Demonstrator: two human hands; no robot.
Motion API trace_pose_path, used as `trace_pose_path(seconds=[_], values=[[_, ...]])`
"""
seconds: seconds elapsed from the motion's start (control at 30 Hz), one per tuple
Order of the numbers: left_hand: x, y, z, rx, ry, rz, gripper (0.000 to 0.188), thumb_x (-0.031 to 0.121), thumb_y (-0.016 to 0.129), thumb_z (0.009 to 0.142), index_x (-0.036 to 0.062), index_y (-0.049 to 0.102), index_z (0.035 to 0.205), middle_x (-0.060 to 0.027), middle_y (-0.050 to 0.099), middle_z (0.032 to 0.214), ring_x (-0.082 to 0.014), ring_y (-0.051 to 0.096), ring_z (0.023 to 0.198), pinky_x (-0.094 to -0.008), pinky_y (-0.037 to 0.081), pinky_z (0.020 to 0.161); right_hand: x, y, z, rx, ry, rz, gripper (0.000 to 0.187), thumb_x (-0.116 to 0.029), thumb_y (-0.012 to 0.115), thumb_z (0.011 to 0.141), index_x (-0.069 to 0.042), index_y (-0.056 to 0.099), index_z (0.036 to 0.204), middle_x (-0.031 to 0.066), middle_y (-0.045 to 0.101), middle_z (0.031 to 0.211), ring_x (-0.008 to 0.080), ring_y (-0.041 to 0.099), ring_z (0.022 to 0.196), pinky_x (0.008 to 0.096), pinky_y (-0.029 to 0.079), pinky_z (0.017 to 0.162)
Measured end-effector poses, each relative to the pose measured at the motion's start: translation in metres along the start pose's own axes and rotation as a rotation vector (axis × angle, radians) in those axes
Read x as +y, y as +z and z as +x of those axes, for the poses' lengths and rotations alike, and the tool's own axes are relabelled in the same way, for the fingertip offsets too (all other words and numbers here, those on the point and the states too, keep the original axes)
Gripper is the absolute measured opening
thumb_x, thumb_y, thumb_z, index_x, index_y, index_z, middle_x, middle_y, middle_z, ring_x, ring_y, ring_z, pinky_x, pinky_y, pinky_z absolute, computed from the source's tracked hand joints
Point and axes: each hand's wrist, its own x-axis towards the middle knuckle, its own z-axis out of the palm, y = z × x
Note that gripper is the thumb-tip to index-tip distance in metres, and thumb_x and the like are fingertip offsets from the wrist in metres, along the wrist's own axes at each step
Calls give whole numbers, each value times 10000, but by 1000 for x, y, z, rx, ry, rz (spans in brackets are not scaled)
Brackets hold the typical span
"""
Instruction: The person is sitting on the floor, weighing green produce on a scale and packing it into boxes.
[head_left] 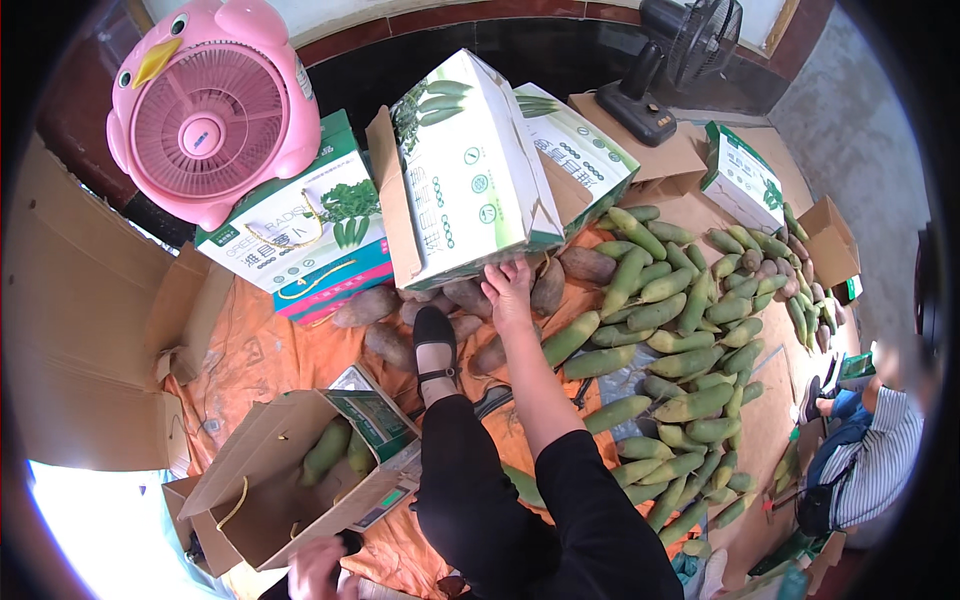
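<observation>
1. Kinda see a blurry left hand (318, 568) just beside the open carton (350, 511); can't tell if gripping.
2. Spot the radish-print carton (472, 190) just beyond the right hand (509, 292), long axis pointing away.
3. Call right way nearer, fingers spread at that lower edge.

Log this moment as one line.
right hand: at tall white carton, lower edge | left hand: beside open box | green radishes: right

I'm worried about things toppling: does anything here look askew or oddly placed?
The pink fan appears perched on a printed carton, an odd stand for it. The tall white carton at the right hand looks tilted, its brown flap open, though the fisheye view may exaggerate the lean.
</observation>
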Motion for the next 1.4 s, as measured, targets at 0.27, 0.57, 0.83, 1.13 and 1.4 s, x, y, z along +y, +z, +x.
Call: trace_pose_path(seconds=[0.27,0.57,0.83,1.13,1.4], values=[[3,148,131,4,-622,-1101,524,274,476,937,6,307,1354,-191,371,1334,-285,394,1223,-433,358,979,-37,11,7,-61,-2,-65,594,-229,702,783,-173,377,1276,-29,452,1101,99,426,1016,294,371,812],[-144,292,253,5,-1048,-1063,754,574,477,856,128,224,1409,-157,302,1417,-309,207,1336,-529,86,1070,-48,7,3,-119,75,-150,634,-310,696,786,-167,347,1296,-46,474,1072,107,454,1001,323,389,795],[-121,292,273,-128,-887,-1467,326,169,599,863,117,503,1171,-35,580,1140,-203,536,1056,-417,423,906,-78,-14,19,-59,58,-151,601,-270,701,788,-143,379,1280,-20,536,1046,90,498,929,253,397,728],[-28,249,305,-61,-512,-1446,363,132,579,870,59,467,1208,-60,560,1169,-195,546,1067,-364,440,917,-113,-59,57,291,-307,-192,704,-224,668,803,-133,264,1373,89,432,1254,174,522,976,390,439,812],[11,239,350,-174,-288,-1510,369,149,540,897,43,431,1233,-85,537,1189,-208,530,1097,-373,424,943,-92,-27,113,34,-71,-291,1032,-249,701,729,-235,-43,1444,54,187,1493,296,338,1260,566,376,856]])
